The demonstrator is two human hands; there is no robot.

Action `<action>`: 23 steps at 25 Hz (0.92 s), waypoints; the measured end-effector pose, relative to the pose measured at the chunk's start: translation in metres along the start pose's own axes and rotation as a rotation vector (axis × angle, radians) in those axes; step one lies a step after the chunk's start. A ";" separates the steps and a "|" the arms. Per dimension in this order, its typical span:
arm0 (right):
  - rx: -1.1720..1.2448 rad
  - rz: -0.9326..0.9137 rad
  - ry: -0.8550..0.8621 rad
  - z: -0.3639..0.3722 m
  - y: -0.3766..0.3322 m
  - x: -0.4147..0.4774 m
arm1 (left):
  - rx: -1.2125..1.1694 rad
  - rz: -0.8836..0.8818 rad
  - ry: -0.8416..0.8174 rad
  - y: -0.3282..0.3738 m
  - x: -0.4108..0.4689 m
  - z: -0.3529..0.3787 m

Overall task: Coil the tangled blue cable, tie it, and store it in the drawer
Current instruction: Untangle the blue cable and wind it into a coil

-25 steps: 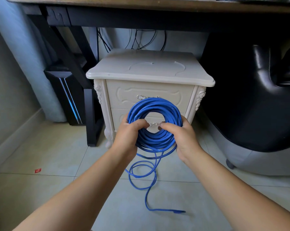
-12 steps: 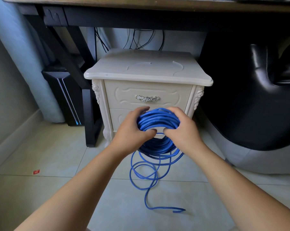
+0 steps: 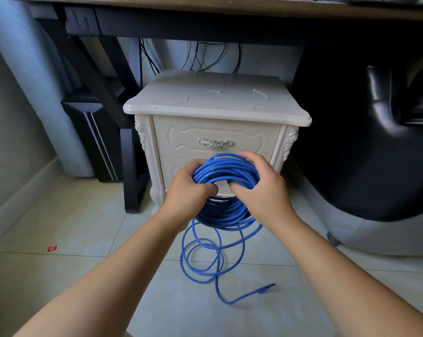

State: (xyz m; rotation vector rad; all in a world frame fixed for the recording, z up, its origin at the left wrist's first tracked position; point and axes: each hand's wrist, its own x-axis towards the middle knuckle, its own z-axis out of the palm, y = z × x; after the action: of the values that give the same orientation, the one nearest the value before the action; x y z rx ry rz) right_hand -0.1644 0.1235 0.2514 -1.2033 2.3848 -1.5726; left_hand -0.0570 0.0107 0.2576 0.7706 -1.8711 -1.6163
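Gripping the cable [image 3: 226,169], a thick round coil of smooth blue strands, with left hand [image 3: 188,189] and right hand [image 3: 260,188], curling fingers round opposite sides; holding it in the air just before the cream carved cabinet [image 3: 215,105], below the shut drawer [image 3: 181,139] with its ornate silver handle [image 3: 215,143]; trailing slack loops onto glossy pale tiles [image 3: 84,227], ending in a plug [image 3: 266,287]; tilting the coil flatter than a second ago; dropping more slack onto the floor.
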 end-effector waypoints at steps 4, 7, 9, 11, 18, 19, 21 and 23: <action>0.293 0.175 0.027 0.000 -0.002 0.000 | -0.242 -0.136 0.099 -0.003 0.002 0.002; 0.503 0.320 0.038 0.012 0.000 -0.005 | -0.421 -0.217 0.167 -0.003 -0.002 0.009; 0.591 0.419 0.063 0.017 0.003 -0.005 | -0.517 -0.244 0.154 -0.003 -0.006 0.015; 0.650 0.494 0.074 0.016 0.007 -0.001 | -0.560 -0.240 0.103 -0.005 -0.010 0.019; 0.515 0.511 0.099 0.010 0.010 0.006 | -0.391 -0.317 -0.040 -0.009 -0.005 0.013; 0.458 0.476 0.111 0.007 0.009 0.008 | -0.341 -0.299 -0.043 -0.006 -0.004 0.011; 0.287 0.367 0.092 0.002 0.008 0.009 | -0.240 -0.174 -0.010 -0.001 -0.002 0.008; 0.117 0.217 0.042 0.001 0.006 0.006 | -0.055 0.028 0.003 0.001 -0.002 0.003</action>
State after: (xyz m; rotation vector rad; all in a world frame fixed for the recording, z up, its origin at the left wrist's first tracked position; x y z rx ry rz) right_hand -0.1716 0.1197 0.2489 -0.8663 2.3175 -1.6548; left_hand -0.0574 0.0145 0.2581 0.7201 -1.8193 -1.6415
